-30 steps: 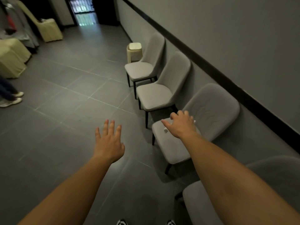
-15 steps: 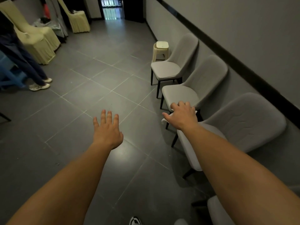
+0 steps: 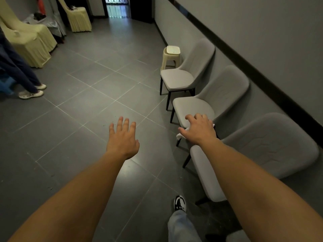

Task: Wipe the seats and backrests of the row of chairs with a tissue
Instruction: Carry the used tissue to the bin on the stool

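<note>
Tissue (image 3: 180,135): white, crumpled, under the palm of the right hand, poking out at the thumb side; about 3 o'clock of frame centre
Right hand (image 3: 199,129): fingers curled down over the tissue, held above the gap between middle chair and nearest chair, likely crossing to the next seat
Left hand (image 3: 122,137): empty, fingers spread and relaxed, out over the floor tiles, probably for balance in mid-stride
Nearest chair (image 3: 272,145): grey padded, at 4 o'clock, back to the wall
Middle chair (image 3: 192,107): at 2 o'clock, seat just beyond the right fingertips
Far chair (image 3: 176,78): at 1 o'clock, last of the row
Stool (image 3: 170,57): cream plastic, just past the far chair, small white lidded box on top
Step judged: moving between chairs, wiping paused
Bystander (image 3: 26,79): legs and pale shoes at 9 o'clock, well apart from the row
</note>
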`<act>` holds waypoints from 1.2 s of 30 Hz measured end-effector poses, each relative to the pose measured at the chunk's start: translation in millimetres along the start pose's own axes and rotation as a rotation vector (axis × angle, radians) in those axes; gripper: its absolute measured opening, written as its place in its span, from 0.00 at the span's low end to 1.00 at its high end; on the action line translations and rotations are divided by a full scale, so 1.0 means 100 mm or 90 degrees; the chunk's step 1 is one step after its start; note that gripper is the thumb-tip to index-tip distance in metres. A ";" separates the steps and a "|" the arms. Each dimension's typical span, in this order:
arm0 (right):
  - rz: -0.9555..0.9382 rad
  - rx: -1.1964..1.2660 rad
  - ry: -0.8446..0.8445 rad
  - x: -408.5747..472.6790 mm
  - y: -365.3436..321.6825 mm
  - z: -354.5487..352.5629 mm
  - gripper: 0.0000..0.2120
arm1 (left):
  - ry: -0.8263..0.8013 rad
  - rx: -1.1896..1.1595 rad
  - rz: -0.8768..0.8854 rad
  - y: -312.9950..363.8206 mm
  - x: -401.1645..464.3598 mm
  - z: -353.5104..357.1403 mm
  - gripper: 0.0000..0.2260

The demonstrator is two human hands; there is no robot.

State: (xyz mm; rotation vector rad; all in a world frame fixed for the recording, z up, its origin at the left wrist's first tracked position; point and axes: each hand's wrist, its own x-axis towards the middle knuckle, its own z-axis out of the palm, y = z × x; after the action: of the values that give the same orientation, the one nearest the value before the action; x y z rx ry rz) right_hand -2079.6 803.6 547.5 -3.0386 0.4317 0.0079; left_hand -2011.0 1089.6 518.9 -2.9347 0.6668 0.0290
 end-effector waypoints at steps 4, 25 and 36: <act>-0.014 0.012 0.004 0.66 0.24 0.03 0.30 | 0.003 0.011 -0.019 0.11 0.64 -0.08 0.31; -0.090 -0.026 -0.056 3.76 -0.04 0.33 0.33 | -0.039 -0.021 -0.131 -0.57 3.34 0.14 0.33; -0.019 -0.042 -0.043 5.23 -0.95 0.33 0.33 | -0.041 -0.064 -0.079 -1.82 4.91 0.25 0.30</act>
State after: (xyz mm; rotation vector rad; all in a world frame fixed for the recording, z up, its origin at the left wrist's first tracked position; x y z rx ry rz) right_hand -1550.8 751.2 513.5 -3.0979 0.3892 0.1245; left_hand -1489.5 1045.4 493.6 -3.0505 0.4877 0.1480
